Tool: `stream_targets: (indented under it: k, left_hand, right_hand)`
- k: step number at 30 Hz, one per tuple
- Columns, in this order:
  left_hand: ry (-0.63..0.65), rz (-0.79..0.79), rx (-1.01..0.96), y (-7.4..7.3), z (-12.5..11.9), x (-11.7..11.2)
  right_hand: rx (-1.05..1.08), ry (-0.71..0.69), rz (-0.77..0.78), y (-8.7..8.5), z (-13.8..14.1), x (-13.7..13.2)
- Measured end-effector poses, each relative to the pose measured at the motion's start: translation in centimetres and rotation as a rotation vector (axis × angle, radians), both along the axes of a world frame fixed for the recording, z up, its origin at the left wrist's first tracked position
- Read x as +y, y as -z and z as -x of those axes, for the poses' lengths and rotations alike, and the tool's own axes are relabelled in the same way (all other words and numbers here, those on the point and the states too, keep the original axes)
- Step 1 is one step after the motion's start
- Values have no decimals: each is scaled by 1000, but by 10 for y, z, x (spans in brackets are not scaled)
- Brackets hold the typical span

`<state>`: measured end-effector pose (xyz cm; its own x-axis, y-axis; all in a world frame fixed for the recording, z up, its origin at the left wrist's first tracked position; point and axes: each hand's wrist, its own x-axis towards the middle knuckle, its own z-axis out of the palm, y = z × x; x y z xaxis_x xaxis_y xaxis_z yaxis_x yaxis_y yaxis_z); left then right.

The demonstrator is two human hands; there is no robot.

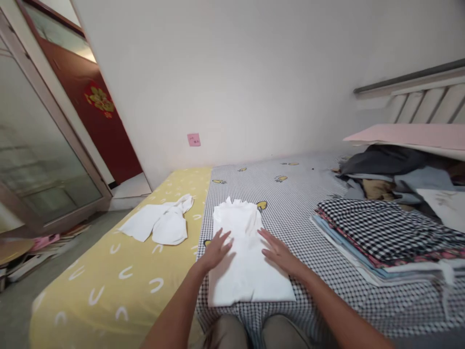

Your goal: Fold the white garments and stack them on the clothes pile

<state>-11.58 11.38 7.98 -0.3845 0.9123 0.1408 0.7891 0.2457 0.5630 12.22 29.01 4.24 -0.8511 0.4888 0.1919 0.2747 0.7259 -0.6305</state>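
1. The white garment (245, 271) lies flat on the bed's checked sheet (298, 208), close to the near edge and just right of where the yellow sheet (109, 286) begins.
2. Its long axis runs straight away from the person, from the near edge toward the far edge by the wall. The bunched end is the far one.
3. The left hand (217, 249) rests palm down on the garment's left border, and the right hand (276, 252) rests on its right border. Each grip is open, with fingers spread and flat, pressing rather than clasping anything.
4. The hands sit at about the same height across the garment's middle, so neither is nearer. The cloth lies between and under them, with more of it behind the wrists than ahead of the fingertips.
5. A second white piece (160, 224) lies crumpled on the yellow sheet, well apart to the left.
6. A folded stack (385, 237) sits toward the right edge, and a loose heap (392, 165) lies beyond it at the headboard corner.
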Motion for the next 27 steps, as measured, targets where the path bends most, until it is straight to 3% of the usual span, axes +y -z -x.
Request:
stream_targets:
  k: [2, 4, 8, 11, 14, 18, 23, 27]
  left_hand:
    - [-57, -50, 65, -5, 1, -29]
    - [-68, -72, 241, 0, 0, -65]
    - [38, -11, 731, 33, -9, -133]
    - [45, 51, 898, 59, -12, -156]
    - [14, 59, 934, 74, -14, -156]
    - [1, 39, 936, 80, -19, -140]
    - [102, 107, 775, 80, -22, -121]
    - [120, 236, 533, 71, -17, -109]
  right_hand:
    - [5, 15, -45, 2, -31, -1]
    - [-38, 5, -125, 14, -63, -10]
    - [-115, -26, -333, 55, -112, -34]
    - [-63, 25, -493, 77, -120, -44]
    - [-2, 72, -624, 81, -111, -43]
    - [21, 47, -708, 72, -97, -38]
    - [-35, -51, -671, 67, -91, -29]
    - [-16, -41, -599, 66, -88, -21]
